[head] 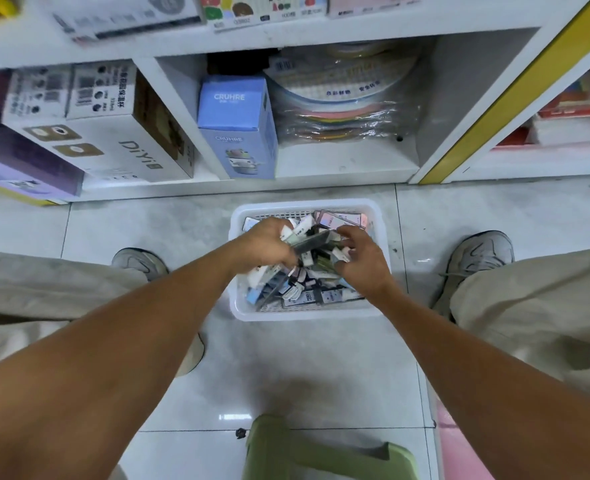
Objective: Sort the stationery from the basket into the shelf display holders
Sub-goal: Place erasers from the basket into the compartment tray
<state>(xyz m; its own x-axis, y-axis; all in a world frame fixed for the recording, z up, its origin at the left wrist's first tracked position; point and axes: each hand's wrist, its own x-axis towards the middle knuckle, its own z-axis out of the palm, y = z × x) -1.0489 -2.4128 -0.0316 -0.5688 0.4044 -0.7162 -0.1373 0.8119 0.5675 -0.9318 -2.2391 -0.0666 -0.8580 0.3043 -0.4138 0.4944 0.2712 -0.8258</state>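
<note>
— What is held, and by which hand?

— A dark, flat, oblong stationery pack (312,241) is gripped by the left hand (267,242), whose fingers are curled round its near end. Several small white packets appear to be bunched in the same grip, though how many cannot be told

— And the right hand (362,259)?

— It is placed just right of the grip, fingers bent down among the packets; whether anything is pinched cannot be told

— Where is the rest of the stationery?

— A jumble of small white, blue and pink stationery packets (304,285) is seen directly beneath the grip, inside a white perforated plastic basket (307,311) set on the pale tiled floor (286,368). Beyond the grip, a white shelf unit (342,168) is seen, with a light blue cardboard box (238,126) stood in it
</note>
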